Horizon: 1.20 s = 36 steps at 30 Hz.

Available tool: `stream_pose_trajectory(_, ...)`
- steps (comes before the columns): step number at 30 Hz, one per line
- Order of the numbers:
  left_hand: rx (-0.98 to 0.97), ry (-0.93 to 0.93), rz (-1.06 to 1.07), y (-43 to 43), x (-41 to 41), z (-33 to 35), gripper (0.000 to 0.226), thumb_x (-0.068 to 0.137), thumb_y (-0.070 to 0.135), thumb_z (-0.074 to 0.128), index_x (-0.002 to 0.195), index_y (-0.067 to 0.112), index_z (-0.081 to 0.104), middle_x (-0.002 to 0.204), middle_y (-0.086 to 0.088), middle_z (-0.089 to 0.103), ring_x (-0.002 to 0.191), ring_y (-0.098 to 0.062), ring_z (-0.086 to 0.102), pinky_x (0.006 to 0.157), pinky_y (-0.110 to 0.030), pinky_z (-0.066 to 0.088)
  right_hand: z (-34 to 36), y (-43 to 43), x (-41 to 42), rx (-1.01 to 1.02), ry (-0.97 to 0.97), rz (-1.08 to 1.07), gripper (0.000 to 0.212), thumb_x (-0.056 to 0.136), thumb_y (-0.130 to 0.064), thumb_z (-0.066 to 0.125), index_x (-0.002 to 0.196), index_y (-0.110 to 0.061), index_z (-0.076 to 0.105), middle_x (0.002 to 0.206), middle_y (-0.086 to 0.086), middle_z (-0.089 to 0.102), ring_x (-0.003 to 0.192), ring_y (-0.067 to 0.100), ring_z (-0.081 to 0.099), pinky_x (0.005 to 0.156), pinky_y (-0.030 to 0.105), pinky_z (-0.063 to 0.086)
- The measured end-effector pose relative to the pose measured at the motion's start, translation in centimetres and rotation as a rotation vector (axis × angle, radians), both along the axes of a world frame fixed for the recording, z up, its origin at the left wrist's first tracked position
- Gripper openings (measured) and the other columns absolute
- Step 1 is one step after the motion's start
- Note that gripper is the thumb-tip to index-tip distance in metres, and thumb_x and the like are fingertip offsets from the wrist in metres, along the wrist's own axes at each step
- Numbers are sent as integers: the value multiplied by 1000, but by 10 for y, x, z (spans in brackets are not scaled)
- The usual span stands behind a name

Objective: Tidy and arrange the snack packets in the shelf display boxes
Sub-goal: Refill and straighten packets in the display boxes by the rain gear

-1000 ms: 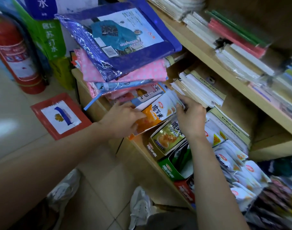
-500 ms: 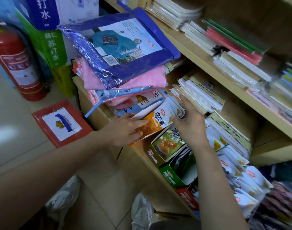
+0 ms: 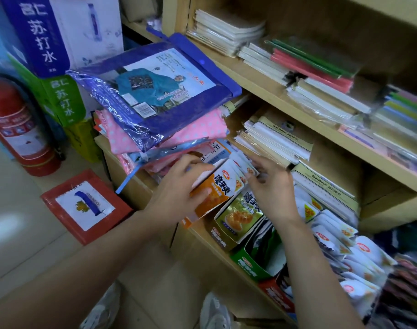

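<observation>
An orange display box [image 3: 214, 200] leans tilted on the lower shelf, with white snack packets [image 3: 236, 166] standing in it. My left hand [image 3: 176, 193] grips the box's left side, thumb on its front. My right hand [image 3: 271, 191] holds the packets' right edge between fingers and thumb. Right of this box stand a gold-fronted box [image 3: 236, 222], a green box [image 3: 250, 263] and a red box [image 3: 278, 296]. Several loose white packets [image 3: 345, 245] lie in a heap behind them.
A stack of bagged raincoats [image 3: 160, 96] sits just left of the orange box, overhanging the shelf end. Notebooks [image 3: 273, 138] fill the shelf behind my hands and the shelf above. A fire extinguisher [image 3: 15, 124] and a red packet [image 3: 84, 205] are on the floor at left.
My right hand slid from the packets' tops to their right edge. My left hand kept its hold on the orange box, which now leans a little more upright.
</observation>
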<state>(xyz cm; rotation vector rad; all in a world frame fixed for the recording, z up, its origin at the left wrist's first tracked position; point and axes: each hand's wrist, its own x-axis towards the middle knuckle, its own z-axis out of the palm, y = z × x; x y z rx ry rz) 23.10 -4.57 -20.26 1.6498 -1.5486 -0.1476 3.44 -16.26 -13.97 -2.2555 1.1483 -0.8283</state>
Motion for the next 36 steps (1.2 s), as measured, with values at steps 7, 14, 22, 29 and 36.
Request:
stream_pose_trajectory(7, 47, -362, -29, -21, -14, 21, 62, 87, 23, 75, 143, 34, 52, 155, -3, 34, 135, -30, 40, 99, -49, 50, 2, -3, 9, -55, -12, -27, 33, 89, -2, 71, 118, -17, 72, 98, -15, 69, 88, 3, 65, 87, 28, 58)
stream_pose_trajectory(14, -12, -462, -19, -52, -19, 32, 40, 85, 23, 75, 123, 29, 64, 144, -2, 48, 123, -33, 45, 86, -50, 50, 1, -6, 3, -19, -48, -7, 24, 93, 0, 63, 109, -15, 74, 89, -16, 68, 84, -5, 65, 78, 9, 51)
stream_pose_trajectory(22, -87, -389, 9, -65, -15, 31, 10, 84, 19, 76, 85, 24, 68, 123, 4, 60, 109, -27, 51, 80, -46, 47, 3, -4, 3, 16, -68, -3, 28, 93, 1, 63, 114, -15, 73, 100, -7, 71, 93, 9, 68, 89, 29, 58)
stream_pose_trajectory(29, -243, -247, 98, -65, -20, 16, 5, 90, 16, 71, 93, 19, 68, 115, -2, 61, 100, -27, 58, 74, -43, 49, 0, -1, 4, -24, -72, -4, 28, 95, -5, 62, 120, -14, 71, 108, -2, 73, 94, 13, 68, 88, 38, 57)
stream_pose_trajectory(36, -162, -59, 69, -67, -21, 9, 24, 92, 20, 68, 114, 16, 61, 108, -1, 65, 98, -20, 63, 72, -41, 55, 1, 14, 3, -233, 338, 55, 61, 99, -37, 56, 154, -21, 37, 163, -4, 28, 152, 19, 19, 121, 46, 16)
